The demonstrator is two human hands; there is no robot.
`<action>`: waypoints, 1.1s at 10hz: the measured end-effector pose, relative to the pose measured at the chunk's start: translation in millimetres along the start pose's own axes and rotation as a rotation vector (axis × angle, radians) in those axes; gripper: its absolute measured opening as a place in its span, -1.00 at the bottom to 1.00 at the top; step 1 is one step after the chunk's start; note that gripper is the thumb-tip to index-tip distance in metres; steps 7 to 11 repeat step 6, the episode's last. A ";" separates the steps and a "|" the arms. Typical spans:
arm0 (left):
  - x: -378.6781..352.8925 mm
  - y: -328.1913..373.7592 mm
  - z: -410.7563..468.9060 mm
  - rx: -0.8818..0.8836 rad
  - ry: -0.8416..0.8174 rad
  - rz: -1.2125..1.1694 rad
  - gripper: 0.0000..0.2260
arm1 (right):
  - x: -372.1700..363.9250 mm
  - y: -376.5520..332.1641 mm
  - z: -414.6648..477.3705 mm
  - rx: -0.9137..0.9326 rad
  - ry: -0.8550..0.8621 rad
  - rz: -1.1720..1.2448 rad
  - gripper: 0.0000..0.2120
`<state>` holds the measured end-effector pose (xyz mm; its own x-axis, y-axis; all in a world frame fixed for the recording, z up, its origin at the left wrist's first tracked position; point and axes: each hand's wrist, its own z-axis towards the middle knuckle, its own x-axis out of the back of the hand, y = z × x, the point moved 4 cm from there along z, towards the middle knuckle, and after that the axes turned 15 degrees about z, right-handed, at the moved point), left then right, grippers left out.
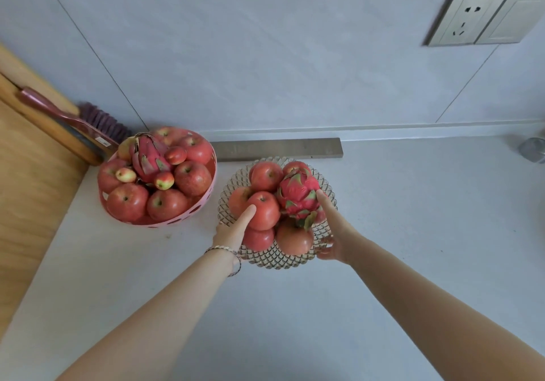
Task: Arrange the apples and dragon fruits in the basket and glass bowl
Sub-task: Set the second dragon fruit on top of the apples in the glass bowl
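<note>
Two hands at glass bowl (321, 187): left hand (233, 230) fingers spread against red apple (264, 210); right hand (334, 233) fingers apart, forefinger touching scaly pink dragon fruit (298, 193).

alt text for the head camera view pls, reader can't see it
Two bare hands steady a glass bowl heaped with red apples and a dragon fruit on a pale counter: the left hand rests on an apple, the right hand touches the dragon fruit. To the left, a pink basket holds more apples and another dragon fruit.
</note>
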<state>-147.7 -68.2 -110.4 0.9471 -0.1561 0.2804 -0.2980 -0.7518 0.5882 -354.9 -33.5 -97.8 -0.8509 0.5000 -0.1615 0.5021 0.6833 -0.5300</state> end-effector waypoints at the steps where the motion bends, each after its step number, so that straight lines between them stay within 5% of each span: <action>1: -3.6 25.5 11.6 -0.019 0.009 -0.033 0.07 | -13.6 -24.4 15.3 0.003 -0.005 0.008 -0.09; 3: -2.9 48.7 31.9 -0.038 0.038 -0.038 0.04 | -23.6 -48.8 36.6 0.055 0.005 0.008 -0.14; 4: -1.7 53.6 32.0 -0.069 0.024 0.030 -0.16 | -21.1 -51.0 38.8 0.127 0.020 -0.030 -0.22; 6: 12.1 60.5 7.3 -0.271 0.092 0.746 -0.65 | -2.2 -59.1 13.8 0.233 0.171 -0.464 -0.67; 11: 12.1 60.5 7.3 -0.271 0.092 0.746 -0.65 | -2.2 -59.1 13.8 0.233 0.171 -0.464 -0.67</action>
